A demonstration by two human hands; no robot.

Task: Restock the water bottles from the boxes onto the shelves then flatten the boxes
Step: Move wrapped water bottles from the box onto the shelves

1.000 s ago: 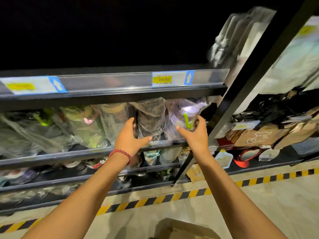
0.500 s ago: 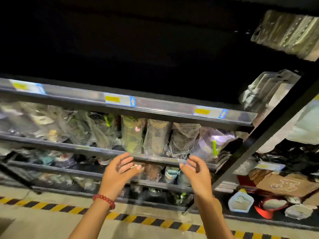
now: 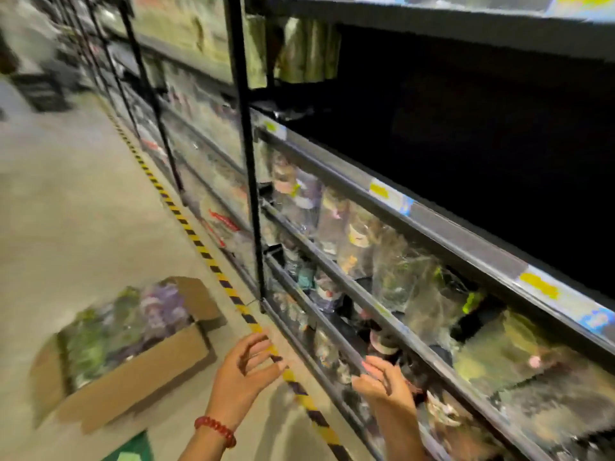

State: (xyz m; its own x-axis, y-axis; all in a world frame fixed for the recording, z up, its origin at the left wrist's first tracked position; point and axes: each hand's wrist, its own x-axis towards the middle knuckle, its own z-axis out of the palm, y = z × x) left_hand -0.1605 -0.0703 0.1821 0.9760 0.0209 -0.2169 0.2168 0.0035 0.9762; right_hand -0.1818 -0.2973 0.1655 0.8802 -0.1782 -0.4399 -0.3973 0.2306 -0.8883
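Water bottles (image 3: 392,261) in clear plastic wrap stood packed along the shelves (image 3: 432,234), filling the right half of the frame on several tiers behind metal rails; motion blur hid most detail. More wrapped bottles, purple and green tints, sat in an open cardboard box (image 3: 133,371) on the floor (image 3: 83,211) at lower left, flaps up, well apart from the rack. Left hand (image 3: 244,371) hovered at bottom centre above the yellow-and-black striped floor tape (image 3: 199,244), fingers spread and loosely bent, gripping nothing; a red bead bracelet (image 3: 215,430) circled its wrist. Right hand (image 3: 382,382) hung just right of it, in front of the lower shelf rail, fingers relaxed and slightly curled, also empty; contact with the rail could not be told. Hands were apart, not touching each other. A black upright post (image 3: 248,161) split the rack bays near centre frame. Yellow price labels (image 3: 379,191) ran along the shelf edge rail from centre to right edge; print was unreadable. The tier above the labelled rail was dark at upper right. Striped tape ran diagonally from upper left down to bottom centre, parallel to the rack base. A green patch (image 3: 133,447) showed at the bottom edge below the box, too cropped to identify. Far aisle at upper left was blurred.
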